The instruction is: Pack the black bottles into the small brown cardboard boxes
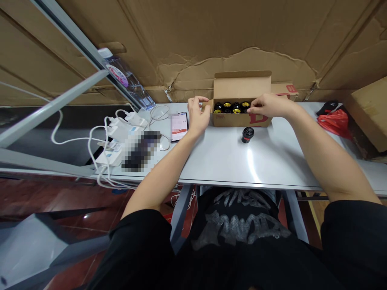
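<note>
A small brown cardboard box [232, 120] stands with its lid raised toward the back. Several black cylindrical parts [227, 105], some with yellow rings on top, fill the visible inside. At the box's left end, my left hand [198, 117] has its thumb and forefinger about the side flap [207, 104]. My right hand [268, 105] reaches over the right end from behind, fingertips pinched together at the opening; what lies between them is hidden. One more black part [247, 135], with a red mark, stands on the white table [223, 161] in front of the box.
Left of the box lie a phone [179, 127], white chargers with tangled cables [127, 127] and a pixelated dark item [141, 151]. A water bottle [128, 80] leans by the metal frame. At right are a red plastic bag [335, 124] and a larger carton [371, 110].
</note>
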The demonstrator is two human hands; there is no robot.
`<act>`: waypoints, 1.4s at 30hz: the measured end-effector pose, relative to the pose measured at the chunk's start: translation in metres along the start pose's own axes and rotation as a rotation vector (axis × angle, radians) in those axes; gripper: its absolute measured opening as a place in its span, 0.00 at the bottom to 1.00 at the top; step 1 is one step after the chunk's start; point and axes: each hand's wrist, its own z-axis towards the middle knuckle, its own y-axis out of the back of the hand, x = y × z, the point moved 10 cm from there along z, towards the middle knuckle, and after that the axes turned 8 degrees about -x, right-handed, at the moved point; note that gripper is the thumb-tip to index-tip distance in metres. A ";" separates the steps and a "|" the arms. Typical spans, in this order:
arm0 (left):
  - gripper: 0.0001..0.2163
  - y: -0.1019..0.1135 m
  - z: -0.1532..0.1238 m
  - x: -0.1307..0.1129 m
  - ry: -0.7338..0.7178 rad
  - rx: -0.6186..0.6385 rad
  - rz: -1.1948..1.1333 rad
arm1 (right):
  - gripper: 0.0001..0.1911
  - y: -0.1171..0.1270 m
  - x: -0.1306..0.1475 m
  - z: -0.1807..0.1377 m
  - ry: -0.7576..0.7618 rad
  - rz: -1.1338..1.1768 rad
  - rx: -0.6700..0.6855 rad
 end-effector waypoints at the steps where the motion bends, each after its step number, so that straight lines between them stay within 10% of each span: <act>1: 0.10 0.001 0.000 0.002 0.031 -0.003 0.013 | 0.22 0.001 0.000 -0.001 0.011 -0.010 0.014; 9: 0.13 -0.002 0.001 0.010 0.073 0.004 0.025 | 0.21 0.034 0.036 -0.034 0.090 -0.089 -0.112; 19: 0.15 -0.002 -0.001 -0.006 -0.075 0.014 0.018 | 0.16 -0.056 0.139 -0.092 0.358 -0.285 0.270; 30: 0.21 -0.005 -0.004 -0.024 -0.196 0.051 0.031 | 0.13 0.013 0.120 -0.067 0.587 0.273 -0.253; 42: 0.23 -0.008 -0.007 -0.027 -0.202 0.068 0.019 | 0.22 0.042 0.071 -0.049 0.391 0.381 -0.384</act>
